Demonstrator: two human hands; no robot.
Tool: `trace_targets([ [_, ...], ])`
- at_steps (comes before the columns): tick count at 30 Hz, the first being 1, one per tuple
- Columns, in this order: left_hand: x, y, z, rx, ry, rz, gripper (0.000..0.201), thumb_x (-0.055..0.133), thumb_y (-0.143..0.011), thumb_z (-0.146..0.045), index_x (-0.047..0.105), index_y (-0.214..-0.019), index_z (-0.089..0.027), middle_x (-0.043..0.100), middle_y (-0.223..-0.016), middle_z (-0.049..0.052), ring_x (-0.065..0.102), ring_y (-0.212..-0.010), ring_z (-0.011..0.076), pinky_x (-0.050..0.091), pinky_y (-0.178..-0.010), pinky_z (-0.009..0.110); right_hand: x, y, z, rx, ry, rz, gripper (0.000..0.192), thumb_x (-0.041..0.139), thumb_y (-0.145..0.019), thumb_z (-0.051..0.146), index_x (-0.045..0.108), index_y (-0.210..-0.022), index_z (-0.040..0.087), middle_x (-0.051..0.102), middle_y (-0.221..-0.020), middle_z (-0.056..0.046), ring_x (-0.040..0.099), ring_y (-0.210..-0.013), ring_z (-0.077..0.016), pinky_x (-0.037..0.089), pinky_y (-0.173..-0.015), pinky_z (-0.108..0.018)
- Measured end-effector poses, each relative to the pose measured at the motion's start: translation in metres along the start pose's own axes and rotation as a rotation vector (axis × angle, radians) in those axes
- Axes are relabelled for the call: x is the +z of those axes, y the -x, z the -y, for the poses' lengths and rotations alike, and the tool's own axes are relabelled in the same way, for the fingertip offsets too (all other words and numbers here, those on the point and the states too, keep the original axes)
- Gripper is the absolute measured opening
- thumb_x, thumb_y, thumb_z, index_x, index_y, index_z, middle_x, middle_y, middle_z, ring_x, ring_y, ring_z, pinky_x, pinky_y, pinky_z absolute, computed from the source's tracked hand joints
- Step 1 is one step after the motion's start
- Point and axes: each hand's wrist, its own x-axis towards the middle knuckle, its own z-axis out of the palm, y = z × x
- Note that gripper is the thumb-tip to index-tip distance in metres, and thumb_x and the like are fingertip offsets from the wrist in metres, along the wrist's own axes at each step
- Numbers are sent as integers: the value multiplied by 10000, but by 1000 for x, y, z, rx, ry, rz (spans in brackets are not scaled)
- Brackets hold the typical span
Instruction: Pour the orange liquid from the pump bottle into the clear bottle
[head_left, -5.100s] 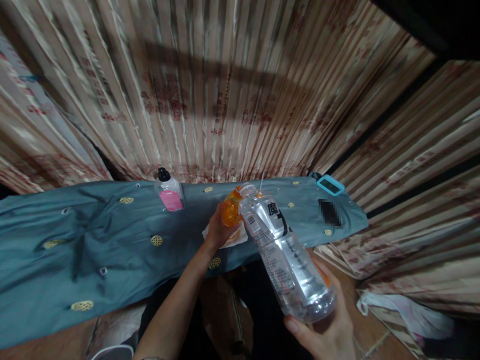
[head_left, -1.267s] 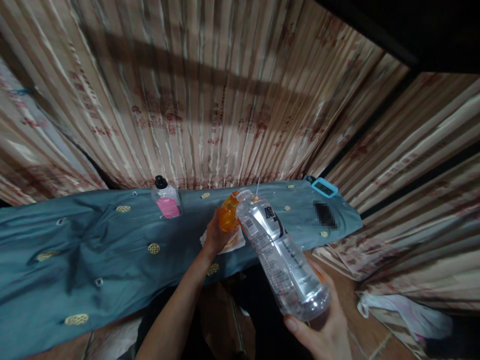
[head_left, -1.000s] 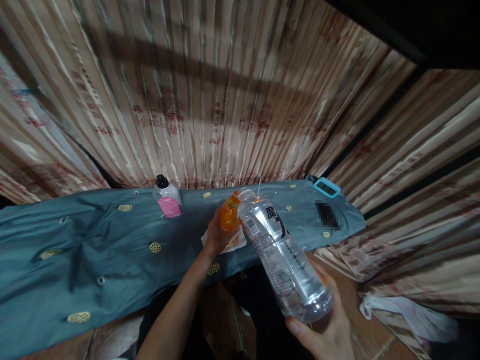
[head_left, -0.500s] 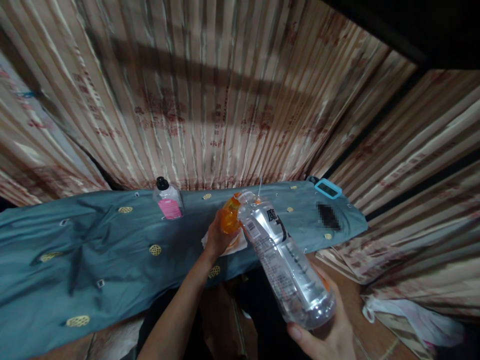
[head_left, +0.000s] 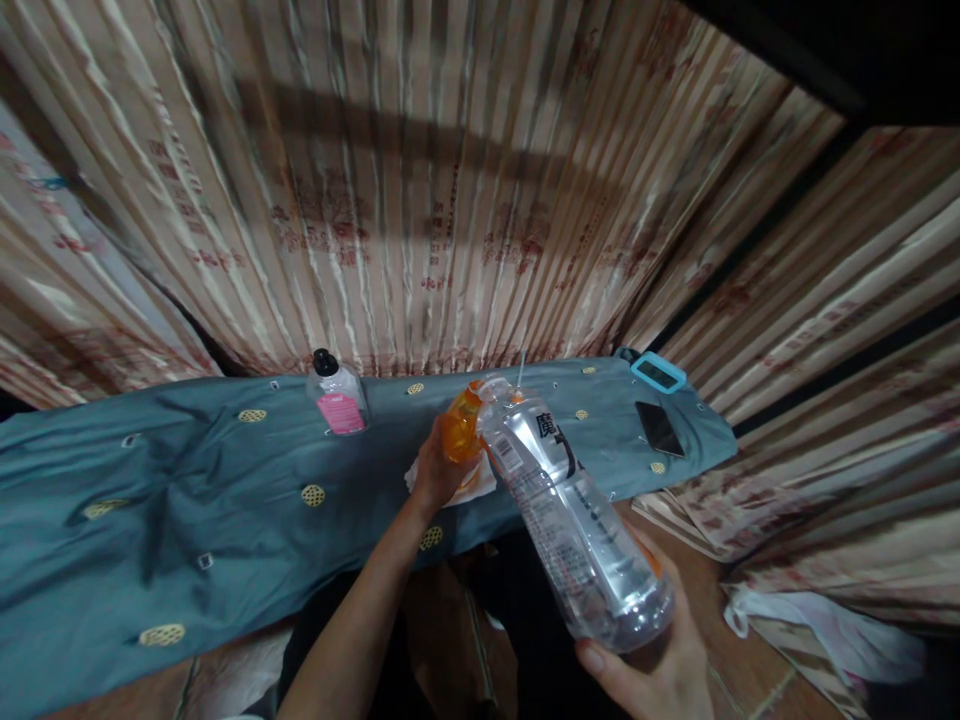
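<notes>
- Head view: left hand (head_left: pixel 437 470) is gripping orange bottle (head_left: pixel 460 427); right hand (head_left: pixel 667 670) is holding large clear bottle (head_left: pixel 574 530) near its base, tilted above cloth-covered bench (head_left: pixel 247 520).
- Necks are overlapping, contact unclear; likely pouring, apparently calling for steady alignment.
- White tissue (head_left: pixel 480 487) is lying below; pink-labelled bottle (head_left: pixel 342 408), phone (head_left: pixel 660 430) are sitting apart; large clear bottle is partly hiding thin stick (head_left: pixel 522 370).

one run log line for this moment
left hand: holds orange container | right hand: holds clear bottle, tilted, neck at container | nearby: phone, pink-labelled bottle
</notes>
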Motion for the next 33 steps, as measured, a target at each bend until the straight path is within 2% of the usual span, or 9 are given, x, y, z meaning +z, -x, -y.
trace_targets([
  [3, 0, 0, -2, 6, -2, 9, 580, 821, -596, -199, 555, -1110, -229, 708, -1009, 6, 706, -890, 215, 569, -817, 351, 0, 1, 0, 6, 6, -1, 917, 808, -586, 681, 505, -1311, 208, 660, -1277, -120, 655, -1170, -324, 513, -959, -378],
  [9, 0, 0, -4, 13, -13, 13, 581, 822, -610, -187, 564, -1128, -236, 708, -1074, 23, 706, -962, 232, 563, -889, 371, -1, 1, -2, 29, -19, -3, 960, 822, -557, 684, 491, -1333, 225, 627, -1317, -115, 618, -1220, -332, 487, -989, -370],
  [13, 0, 0, -1, 0, -23, 4, 592, 841, -589, -195, 569, -1112, -246, 717, -1039, 12, 710, -945, 246, 571, -869, 382, -2, 0, -2, 18, -2, -3, 913, 822, -574, 667, 511, -1310, 225, 668, -1241, -101, 658, -1155, -318, 509, -954, -362],
  [21, -1, 1, -2, -19, -81, 16, 580, 813, -624, -202, 550, -1140, -224, 716, -1040, 26, 708, -935, 244, 580, -860, 397, -2, 0, -3, -12, -31, 3, 922, 827, -578, 672, 510, -1319, 223, 661, -1283, -102, 660, -1166, -311, 518, -945, -343],
  [33, -1, 0, 0, 4, -20, 23, 587, 824, -598, -168, 555, -1117, -219, 712, -1039, 19, 701, -931, 219, 569, -866, 372, 0, 2, 1, -1, -16, 1, 868, 812, -607, 666, 526, -1303, 233, 726, -1186, -78, 722, -1068, -289, 566, -884, -327],
])
